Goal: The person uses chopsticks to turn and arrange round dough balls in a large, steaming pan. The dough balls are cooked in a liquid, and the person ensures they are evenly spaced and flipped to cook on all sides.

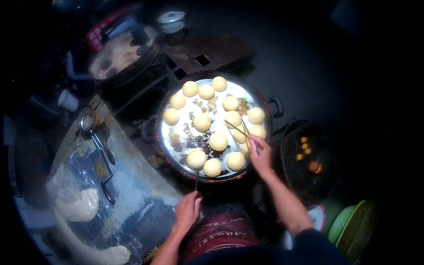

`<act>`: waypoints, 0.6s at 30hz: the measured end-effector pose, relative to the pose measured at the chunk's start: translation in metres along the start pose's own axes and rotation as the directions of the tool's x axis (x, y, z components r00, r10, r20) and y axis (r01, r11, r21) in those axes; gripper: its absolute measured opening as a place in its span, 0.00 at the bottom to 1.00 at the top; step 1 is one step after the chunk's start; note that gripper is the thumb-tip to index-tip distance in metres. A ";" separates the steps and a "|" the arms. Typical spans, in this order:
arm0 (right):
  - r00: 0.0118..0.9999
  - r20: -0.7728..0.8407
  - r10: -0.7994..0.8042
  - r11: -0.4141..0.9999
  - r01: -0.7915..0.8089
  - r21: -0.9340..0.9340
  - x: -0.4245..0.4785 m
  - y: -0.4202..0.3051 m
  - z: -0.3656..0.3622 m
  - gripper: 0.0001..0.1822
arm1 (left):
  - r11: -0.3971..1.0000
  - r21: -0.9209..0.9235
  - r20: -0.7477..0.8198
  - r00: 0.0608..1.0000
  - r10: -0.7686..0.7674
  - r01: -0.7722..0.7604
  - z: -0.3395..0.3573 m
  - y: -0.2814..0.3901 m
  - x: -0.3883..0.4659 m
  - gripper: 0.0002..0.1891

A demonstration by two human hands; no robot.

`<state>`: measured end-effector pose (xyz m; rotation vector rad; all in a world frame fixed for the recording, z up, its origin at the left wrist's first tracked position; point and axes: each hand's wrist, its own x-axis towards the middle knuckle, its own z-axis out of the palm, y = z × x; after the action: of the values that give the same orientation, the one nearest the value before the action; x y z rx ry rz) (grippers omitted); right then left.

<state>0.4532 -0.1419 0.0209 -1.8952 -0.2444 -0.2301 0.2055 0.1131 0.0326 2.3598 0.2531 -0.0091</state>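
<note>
Many pale golden sesame balls (202, 122) float in shiny oil in a large round pan (269, 132). My right hand (260, 152) holds a pair of chopsticks (240, 130) over the pan's right side. Their tips reach a sesame ball (232, 118) right of centre; whether they grip it is unclear. At the pan's near rim, my left hand (186, 210) grips a thin rod-like handle (197, 184). The handle runs up to a sesame ball (196, 159) at the near left, and its far end is hidden there.
A worktop (132, 185) on the left bears dough (81, 205) under plastic film, a dough scraper (102, 169) and a wire strainer (86, 122). To the right, a dark round container (288, 172) holds small orange-brown balls. The pan has a side handle (277, 106). A lidded pot (171, 22) stands behind.
</note>
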 end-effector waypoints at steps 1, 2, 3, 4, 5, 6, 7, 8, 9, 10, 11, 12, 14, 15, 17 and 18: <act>0.999 0.006 -0.032 0.999 0.032 -0.008 -0.006 -0.003 0.003 0.08 | 1.000 -0.007 0.006 1.000 0.000 0.000 0.000 0.000 0.001 0.17; 0.990 0.053 -0.132 0.982 0.138 -0.128 -0.013 -0.006 0.002 0.09 | 1.000 -0.015 0.012 1.000 0.000 0.000 0.000 0.001 0.001 0.17; 0.985 0.084 -0.154 0.981 0.162 -0.103 -0.020 -0.018 0.003 0.10 | 1.000 -0.011 0.007 1.000 0.010 -0.010 0.000 -0.001 0.001 0.17; 0.985 0.096 -0.143 0.986 0.150 -0.070 -0.026 -0.033 0.001 0.10 | 1.000 -0.011 0.001 1.000 0.021 -0.021 0.001 -0.002 0.001 0.17; 0.985 0.109 -0.132 0.990 0.137 -0.036 -0.030 -0.040 0.001 0.10 | 0.999 -0.010 -0.006 0.999 0.031 -0.031 0.000 -0.002 0.001 0.17; 0.988 0.061 -0.139 0.989 0.141 -0.043 -0.028 -0.037 -0.004 0.10 | 1.000 -0.005 -0.005 1.000 0.027 -0.027 -0.001 0.000 0.000 0.17; 0.989 0.013 -0.145 0.988 0.146 -0.049 -0.025 -0.030 -0.010 0.10 | 1.000 0.001 -0.005 1.000 0.022 -0.022 -0.004 0.003 -0.001 0.17; 0.988 -0.033 -0.152 0.987 0.150 -0.054 -0.022 -0.026 -0.018 0.10 | 1.000 0.007 -0.006 1.000 0.015 -0.015 -0.005 0.004 -0.001 0.17; 0.992 -0.097 -0.083 0.996 0.080 -0.033 -0.014 -0.029 -0.026 0.10 | 1.000 0.009 -0.008 1.000 0.014 -0.014 -0.006 0.004 -0.001 0.17; 0.987 -0.164 -0.009 1.000 0.010 0.006 -0.005 -0.020 -0.033 0.10 | 1.000 0.012 -0.004 1.000 0.014 -0.014 -0.007 0.004 -0.001 0.17; 0.972 -0.226 0.067 0.997 -0.057 0.051 0.004 -0.009 -0.040 0.10 | 1.000 0.014 -0.002 1.000 0.013 -0.013 -0.008 0.005 -0.001 0.17; 0.976 -0.209 0.065 0.998 -0.068 -0.004 0.011 0.001 -0.048 0.10 | 1.000 0.020 -0.006 1.000 0.015 -0.015 -0.009 0.008 -0.001 0.17; 0.980 -0.182 0.075 0.993 -0.090 -0.072 0.020 0.005 -0.053 0.10 | 0.999 0.025 -0.013 1.000 0.026 -0.026 -0.013 0.012 -0.001 0.17; 0.987 -0.157 0.026 0.991 -0.046 -0.124 0.019 0.009 -0.052 0.10 | 1.000 0.017 -0.011 1.000 0.026 -0.026 -0.015 0.013 -0.002 0.17; 0.993 -0.100 -0.068 0.973 0.044 -0.224 0.014 0.018 -0.050 0.10 | 1.000 -0.001 -0.005 1.000 0.028 -0.028 -0.017 0.015 -0.004 0.17; 0.991 -0.097 -0.095 0.987 0.081 -0.138 0.007 0.013 -0.043 0.09 | 0.999 0.000 -0.017 0.999 0.038 -0.038 -0.018 0.015 -0.005 0.17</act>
<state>0.4621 -0.1862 0.0253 -2.0009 -0.2484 -0.4125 0.2021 0.1145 0.0562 2.3645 0.2156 0.0289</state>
